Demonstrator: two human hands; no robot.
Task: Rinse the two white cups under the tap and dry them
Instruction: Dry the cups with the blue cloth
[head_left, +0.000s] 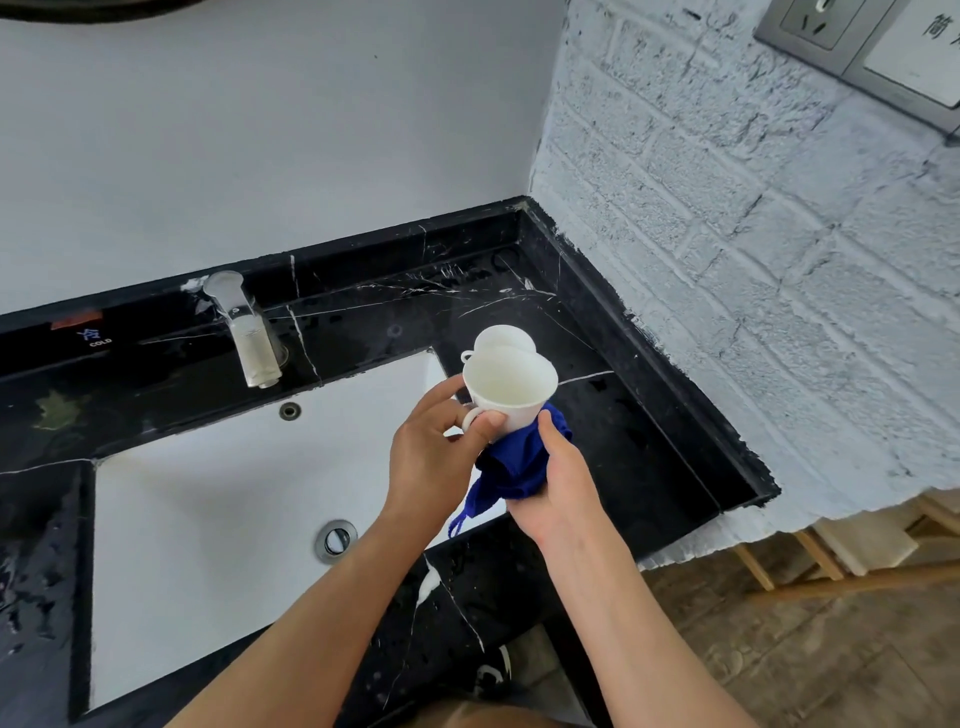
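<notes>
1. Off to the far side of your left hand, the tap (248, 332) stands at the back of the worktop (649, 457) with no water showing at its spout, and the white sink (208, 519) lies below and to the left of that hand, its drain (336, 540) just beside your left forearm.
2. Your left hand (434, 457) pinches the handle of the near white cup (509, 387), thumb on the outer side and fingers curled through and behind; the cup is tilted, mouth toward you and up.
3. The second white cup (505, 336) sits on the worktop just beyond the one you hold, partly hidden behind it; whether the two touch cannot be told.
4. Your right hand (550, 483) is closed around the blue cloth (514, 467), bunched against the base of the held cup, a loose end hanging down between your wrists.
5. This looks like the drying step on the first cup. The next move likely calls for turning the cup with your left hand while your right works the cloth around the wall and into the bowl.
6. Beyond your right hand, the worktop's raised edge and the white brick wall (753, 234) close off that side, so keep the cup clear of the second cup and the sink rim.
</notes>
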